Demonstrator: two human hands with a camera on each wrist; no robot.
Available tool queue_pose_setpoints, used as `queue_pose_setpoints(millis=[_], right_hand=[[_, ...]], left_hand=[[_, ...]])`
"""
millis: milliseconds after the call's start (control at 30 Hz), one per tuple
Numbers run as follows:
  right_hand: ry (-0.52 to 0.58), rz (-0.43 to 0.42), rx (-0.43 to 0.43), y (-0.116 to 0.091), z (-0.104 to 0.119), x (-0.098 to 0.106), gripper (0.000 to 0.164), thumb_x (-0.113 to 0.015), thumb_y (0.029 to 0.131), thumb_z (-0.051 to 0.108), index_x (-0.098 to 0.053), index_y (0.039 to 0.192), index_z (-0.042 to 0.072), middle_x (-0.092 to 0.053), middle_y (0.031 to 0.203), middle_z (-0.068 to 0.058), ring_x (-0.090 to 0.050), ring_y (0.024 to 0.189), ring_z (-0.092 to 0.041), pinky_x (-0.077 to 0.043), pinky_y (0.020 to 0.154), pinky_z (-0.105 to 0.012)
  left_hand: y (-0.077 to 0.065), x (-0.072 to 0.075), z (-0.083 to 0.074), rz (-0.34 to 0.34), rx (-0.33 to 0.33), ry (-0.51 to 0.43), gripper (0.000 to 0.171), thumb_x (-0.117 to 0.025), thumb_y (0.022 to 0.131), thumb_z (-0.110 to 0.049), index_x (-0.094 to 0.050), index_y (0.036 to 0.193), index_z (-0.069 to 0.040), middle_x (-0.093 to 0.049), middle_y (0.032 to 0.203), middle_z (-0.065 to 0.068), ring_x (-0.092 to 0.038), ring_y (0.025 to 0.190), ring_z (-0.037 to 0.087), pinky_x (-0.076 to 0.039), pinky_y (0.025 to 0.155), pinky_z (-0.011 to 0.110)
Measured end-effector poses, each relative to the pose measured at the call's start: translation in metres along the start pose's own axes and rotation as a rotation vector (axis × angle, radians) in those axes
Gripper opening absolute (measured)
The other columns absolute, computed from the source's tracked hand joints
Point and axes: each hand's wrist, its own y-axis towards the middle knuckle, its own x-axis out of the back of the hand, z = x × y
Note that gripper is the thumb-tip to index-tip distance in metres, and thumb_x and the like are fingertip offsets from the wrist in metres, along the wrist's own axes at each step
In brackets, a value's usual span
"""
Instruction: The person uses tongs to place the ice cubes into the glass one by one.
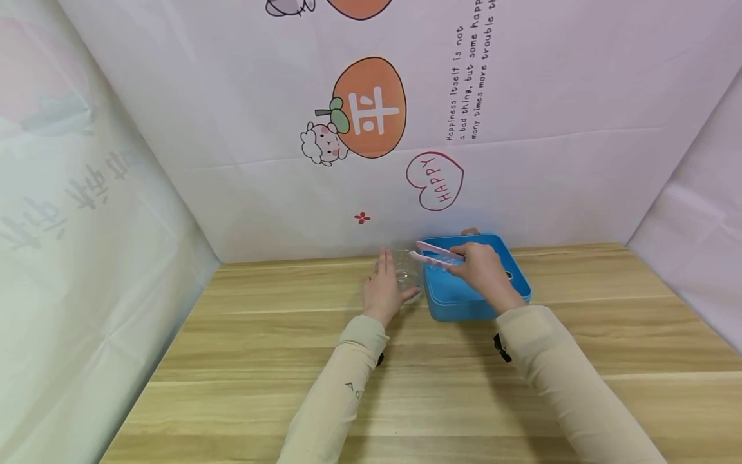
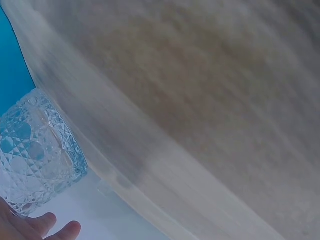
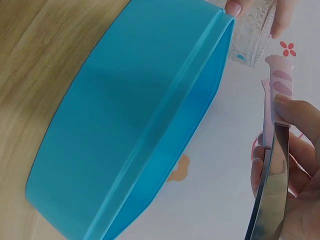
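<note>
A clear glass with a cut diamond pattern [image 2: 37, 155] stands at the back of the table, against the left side of a blue box [image 1: 464, 310]. My left hand [image 1: 384, 293] holds this glass, with the fingers along its left side and the thumb at the front. My right hand [image 1: 484, 267] grips metal tongs with pink paw-shaped tips [image 3: 281, 90] above the open box. The tips point left toward the glass and stand apart. Something clear shows around the tongs in the head view, too small to tell. The right hand hides part of the box's inside.
A wood-grain table [image 1: 261, 361] lies under both arms. A white printed cloth [image 1: 261, 129] rises right behind the box and glass, and white cloth sides [image 1: 87, 258] stand at left and right. A small round thing [image 1: 509, 275] shows inside the box by the right wrist.
</note>
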Motion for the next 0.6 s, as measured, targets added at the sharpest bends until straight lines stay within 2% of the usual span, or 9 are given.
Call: queue_pose_setpoints(millis=[133, 367, 600], right_hand=[[0.004, -0.02, -0.005, -0.001, -0.004, 0.001, 0.044, -0.068, 0.088, 0.017, -0.059, 0.126, -0.005, -0.064, 0.12, -0.026, -0.066, 0.1, -0.038, -0.058, 0.072, -0.04], [0.003, -0.02, -0.044, 0.001, -0.01, 0.001, 0.045, -0.068, 0.088, 0.018, -0.059, 0.126, -0.005, -0.061, 0.125, -0.027, -0.063, 0.106, -0.04, -0.055, 0.085, -0.048], [0.004, -0.017, -0.06, 0.001, -0.015, 0.001, 0.046, -0.067, 0.089, 0.018, -0.058, 0.127, -0.005, -0.061, 0.124, -0.028, -0.062, 0.106, -0.041, -0.054, 0.085, -0.049]], left_hand=[[-0.001, 0.0, -0.001, -0.013, 0.003, -0.006, 0.103, -0.064, 0.081, -0.06, -0.015, 0.153, -0.005, -0.016, 0.162, 0.01, -0.036, 0.142, 0.025, -0.043, 0.107, 0.043], [0.0, 0.001, -0.004, -0.012, 0.006, -0.018, 0.102, -0.068, 0.081, -0.055, -0.017, 0.152, -0.004, -0.017, 0.161, 0.013, -0.043, 0.137, 0.027, -0.045, 0.105, 0.042], [0.001, 0.001, -0.007, 0.003, 0.009, -0.038, 0.1, -0.07, 0.081, -0.051, -0.018, 0.151, -0.001, -0.022, 0.159, 0.015, -0.046, 0.135, 0.027, -0.045, 0.105, 0.041]])
